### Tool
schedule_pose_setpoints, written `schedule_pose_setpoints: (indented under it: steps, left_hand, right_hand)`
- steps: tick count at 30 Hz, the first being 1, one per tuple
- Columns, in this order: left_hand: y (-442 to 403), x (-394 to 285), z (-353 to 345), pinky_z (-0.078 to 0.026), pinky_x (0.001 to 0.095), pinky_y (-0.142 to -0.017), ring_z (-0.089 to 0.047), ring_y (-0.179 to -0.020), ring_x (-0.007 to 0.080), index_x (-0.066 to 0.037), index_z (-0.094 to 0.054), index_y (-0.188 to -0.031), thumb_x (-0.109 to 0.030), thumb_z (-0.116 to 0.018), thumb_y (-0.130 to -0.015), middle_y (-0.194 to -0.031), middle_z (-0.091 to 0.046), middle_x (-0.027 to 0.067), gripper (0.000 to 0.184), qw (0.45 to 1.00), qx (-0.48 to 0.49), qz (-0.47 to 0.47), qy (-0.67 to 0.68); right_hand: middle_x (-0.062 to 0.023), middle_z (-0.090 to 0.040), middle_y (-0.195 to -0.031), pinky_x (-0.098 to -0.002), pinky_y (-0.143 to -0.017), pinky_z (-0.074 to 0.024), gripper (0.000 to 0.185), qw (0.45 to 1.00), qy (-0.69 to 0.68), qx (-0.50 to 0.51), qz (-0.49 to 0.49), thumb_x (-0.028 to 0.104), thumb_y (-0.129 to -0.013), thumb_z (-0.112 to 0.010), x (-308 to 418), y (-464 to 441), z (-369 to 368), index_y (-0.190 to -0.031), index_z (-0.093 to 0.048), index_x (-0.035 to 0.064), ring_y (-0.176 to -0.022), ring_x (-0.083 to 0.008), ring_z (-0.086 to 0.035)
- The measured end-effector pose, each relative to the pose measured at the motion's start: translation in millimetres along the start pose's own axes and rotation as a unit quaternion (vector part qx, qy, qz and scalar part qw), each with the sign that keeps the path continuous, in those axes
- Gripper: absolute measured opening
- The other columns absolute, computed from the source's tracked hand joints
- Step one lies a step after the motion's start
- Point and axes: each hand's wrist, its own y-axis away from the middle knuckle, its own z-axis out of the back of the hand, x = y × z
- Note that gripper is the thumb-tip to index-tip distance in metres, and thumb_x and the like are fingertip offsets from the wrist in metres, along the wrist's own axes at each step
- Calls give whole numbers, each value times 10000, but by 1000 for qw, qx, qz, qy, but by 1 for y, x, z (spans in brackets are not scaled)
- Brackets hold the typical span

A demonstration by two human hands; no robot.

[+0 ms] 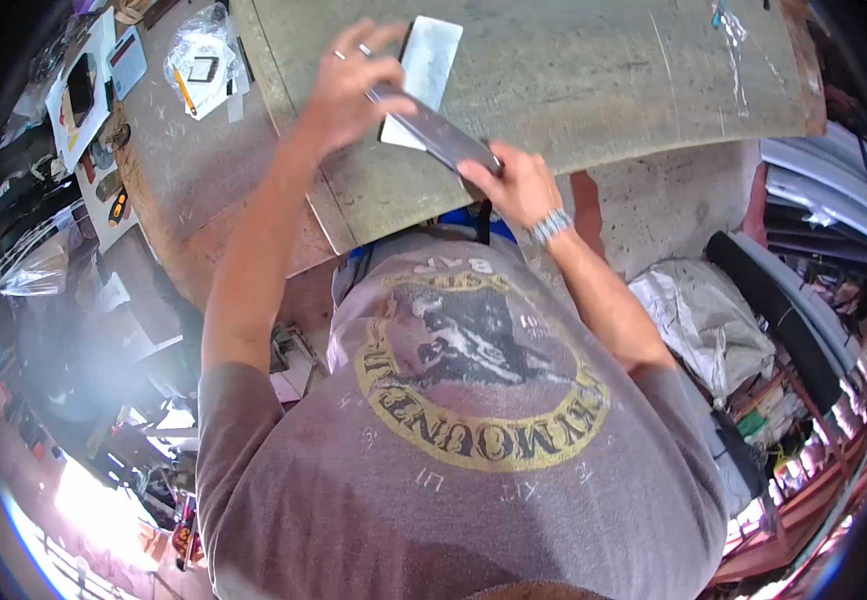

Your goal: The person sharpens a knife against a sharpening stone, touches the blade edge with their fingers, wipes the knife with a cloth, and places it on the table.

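Dark flat bar (pixel 441 130) spans both hands above the worktop's (pixel 574 85) near edge: right hand (pixel 522 187) closed on its nearer end, left hand (pixel 354 92) at the farther end, fingers loosely spread and blurred, firmness of grip cannot be told. Bar crosses over and partly hides a pale strip (pixel 436 65) lying beneath; clear plastic bag (pixel 199 38) and orange pencil (pixel 186 92) lie off to the left.
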Motion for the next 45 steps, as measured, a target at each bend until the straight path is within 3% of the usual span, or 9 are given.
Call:
schedule_pose_setpoints:
  steps: [1,14,15,18,21,25,32,37,45]
  left_hand:
    - [-9,2,12,-269,535,-1256,-266,-1559,391,-139,-712,-893,-358,-898,-758,-1633,-476,70,317,997,22,76,-19]
    - [-9,27,22,-301,547,-1243,-313,-1539,412,-150,-693,-955,-383,-903,-739,-1628,-481,60,381,996,0,84,-29]
    - [-16,32,29,-298,550,-1243,-313,-1539,410,-147,-687,-959,-393,-903,-738,-1629,-480,62,394,996,0,85,-32]
    - [-16,15,19,-290,555,-1245,-316,-1538,407,-125,-658,-947,-433,-908,-713,-1625,-484,52,461,998,7,53,-37]
    - [7,-35,-5,-318,560,-1228,-318,-1533,421,-130,-664,-941,-438,-913,-706,-1620,-489,38,460,997,31,55,-34]
    - [-4,18,19,-309,562,-1230,-320,-1532,420,-129,-695,-911,-425,-916,-708,-1616,-498,40,421,994,-20,100,-49]
    - [11,-31,-8,-304,569,-1241,-321,-1527,436,-148,-690,-922,-444,-916,-694,-1604,-512,36,437,997,37,68,-17]
    - [-22,31,39,-304,563,-1240,-296,-1543,426,-154,-681,-931,-447,-900,-710,-1615,-498,42,427,994,1,80,-74]
    - [2,5,16,-301,561,-1228,-306,-1535,421,-143,-669,-930,-409,-909,-711,-1601,-521,38,420,995,24,71,-73]
  right_hand:
    - [-223,-724,-794,-501,-681,-562,489,1000,14,0,1,557,-911,-730,13,-19,1,-969,-742,72,-773,-431,-726]
    - [-239,-714,-795,-516,-676,-551,570,999,28,-12,33,616,-871,-748,22,-66,1,-992,-739,59,-801,-469,-702]
    - [-208,-645,-669,-442,-583,-500,529,997,29,-53,41,543,-890,-794,35,-72,3,-909,-718,19,-594,-365,-630]
    - [-237,-706,-775,-507,-657,-539,540,1000,9,18,21,599,-889,-742,15,-48,17,-987,-743,68,-781,-457,-707]
    - [-221,-712,-760,-494,-639,-538,485,999,9,24,35,557,-898,-756,1,-22,29,-954,-734,77,-753,-438,-712]
    - [-196,-721,-755,-505,-655,-560,483,996,91,-8,22,559,-902,-745,33,-58,18,-928,-717,77,-747,-432,-712]
    - [-182,-707,-714,-509,-646,-555,482,999,30,10,42,575,-917,-725,-6,-6,27,-952,-751,95,-706,-421,-711]
    - [-185,-717,-739,-514,-645,-551,480,997,65,-44,18,579,-896,-740,46,-64,5,-933,-738,101,-729,-425,-714]
    - [-224,-706,-764,-495,-654,-551,520,999,30,0,20,573,-889,-758,11,-29,-1,-994,-746,64,-731,-438,-702]
